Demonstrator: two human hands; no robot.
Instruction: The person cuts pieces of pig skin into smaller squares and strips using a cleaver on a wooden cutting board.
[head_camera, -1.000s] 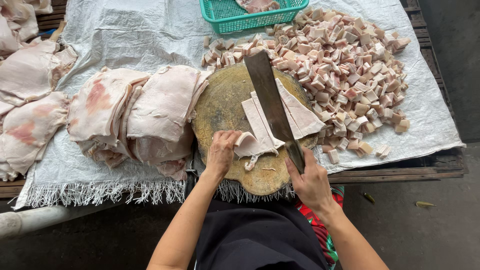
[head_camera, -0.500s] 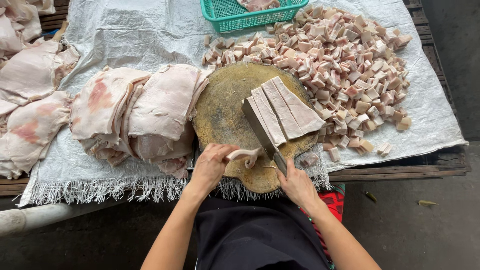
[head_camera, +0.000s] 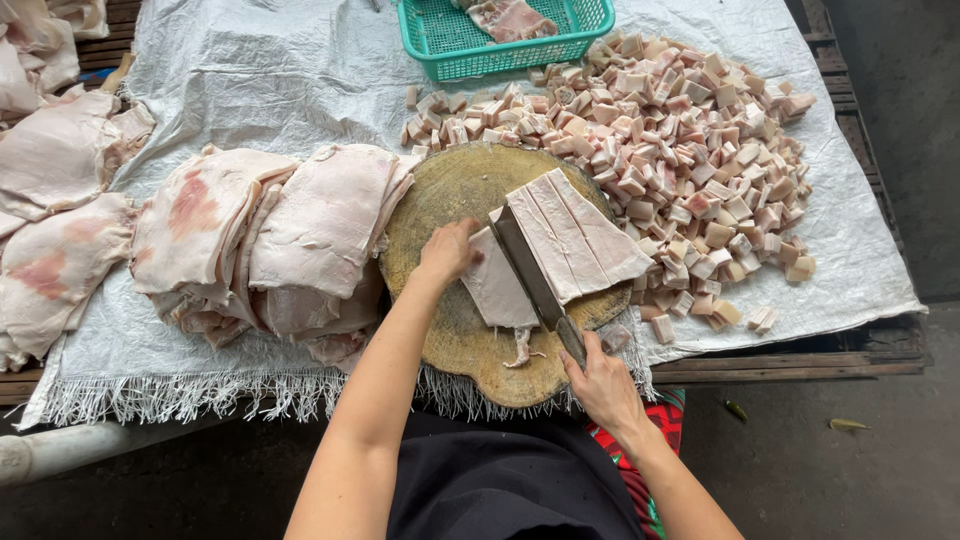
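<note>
My right hand (head_camera: 604, 385) grips the handle of a broad cleaver (head_camera: 530, 280) whose blade lies across a slab of pale pork fat (head_camera: 575, 235) on a round wooden chopping block (head_camera: 455, 190). The slab is scored into long strips. My left hand (head_camera: 447, 252) presses fingers down on the uncut left piece of the slab (head_camera: 497, 290), just beside the blade. A thin scrap of fat (head_camera: 520, 348) hangs at the slab's near end.
A big heap of cubed fat (head_camera: 690, 160) lies right of the block on a white woven sheet (head_camera: 250, 70). Whole slabs of fat (head_camera: 270, 235) are stacked to the left. A green plastic basket (head_camera: 450, 40) stands at the back.
The cleaver has come down from the block's middle to lie against the slab. My left hand moved up from the block's near edge onto the uncut piece.
</note>
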